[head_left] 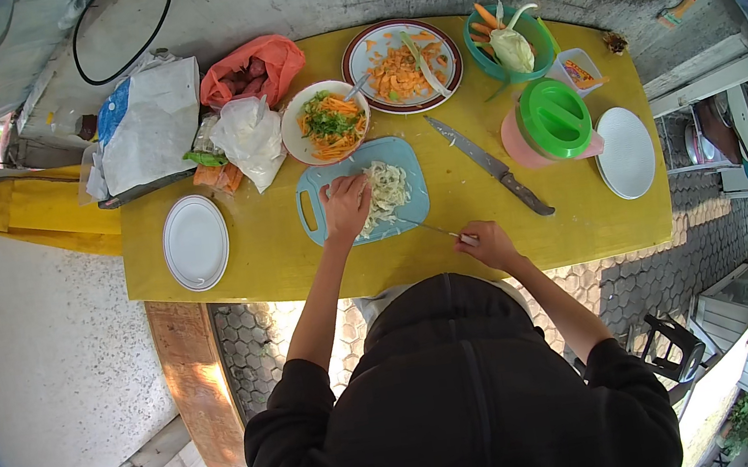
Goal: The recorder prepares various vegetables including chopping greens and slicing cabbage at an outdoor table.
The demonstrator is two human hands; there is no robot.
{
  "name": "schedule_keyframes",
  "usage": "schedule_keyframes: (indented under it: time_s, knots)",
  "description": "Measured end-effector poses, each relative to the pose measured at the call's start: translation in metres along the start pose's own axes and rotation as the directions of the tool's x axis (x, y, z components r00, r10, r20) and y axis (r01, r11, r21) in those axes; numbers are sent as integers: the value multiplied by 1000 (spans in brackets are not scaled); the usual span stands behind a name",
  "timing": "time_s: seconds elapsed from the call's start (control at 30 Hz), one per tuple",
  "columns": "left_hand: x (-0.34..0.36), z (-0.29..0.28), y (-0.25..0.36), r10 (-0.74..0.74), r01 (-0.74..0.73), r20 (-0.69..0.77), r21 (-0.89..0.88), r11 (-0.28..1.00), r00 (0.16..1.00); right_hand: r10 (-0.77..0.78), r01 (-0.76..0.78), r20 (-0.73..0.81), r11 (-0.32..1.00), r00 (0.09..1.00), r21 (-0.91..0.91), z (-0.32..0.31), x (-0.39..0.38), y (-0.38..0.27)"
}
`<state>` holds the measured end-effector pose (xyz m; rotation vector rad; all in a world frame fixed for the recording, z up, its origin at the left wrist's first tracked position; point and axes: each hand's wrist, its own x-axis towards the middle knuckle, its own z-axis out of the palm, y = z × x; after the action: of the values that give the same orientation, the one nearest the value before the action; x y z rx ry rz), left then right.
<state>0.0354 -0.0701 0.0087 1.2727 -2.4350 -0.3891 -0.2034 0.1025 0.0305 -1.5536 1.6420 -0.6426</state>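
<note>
A pale blue cutting board (pixel 312 185) lies near the front of the table, with a heap of chopped pale vegetable, like cabbage, (pixel 388 190) on it. Over the board's left half is my left hand (pixel 347 204), its fingers curled down at the heap's left edge; whatever lies beneath them is hidden. My right hand (pixel 486 246) is wrapped around the handle of a small knife (pixel 430 226), just off the board's lower right corner. The thin blade points left toward the vegetable. A large knife (pixel 490 164) with a brown handle rests on the table to the right.
Behind the board stand a bowl of shredded carrot and greens (pixel 322 127) and a plate of chopped carrot (pixel 404 67). Rightward are a green vegetable bowl (pixel 533 33), a pink jug with green lid (pixel 555 119) and white plates (pixel 625 153). Another plate (pixel 196 243) and several bags (pixel 250 135) occupy the left.
</note>
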Motion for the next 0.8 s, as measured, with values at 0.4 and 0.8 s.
schedule_keyframes:
  time_s: [0.4, 0.8]
  knots:
    - [23, 14, -2, -484, 545, -306, 157, 824, 820, 65, -52, -213, 996, 975, 69, 26, 107, -40]
    - [51, 28, 21, -774, 811, -401, -117, 573, 489, -48, 49, -191, 999, 980, 2, 40, 94, -27]
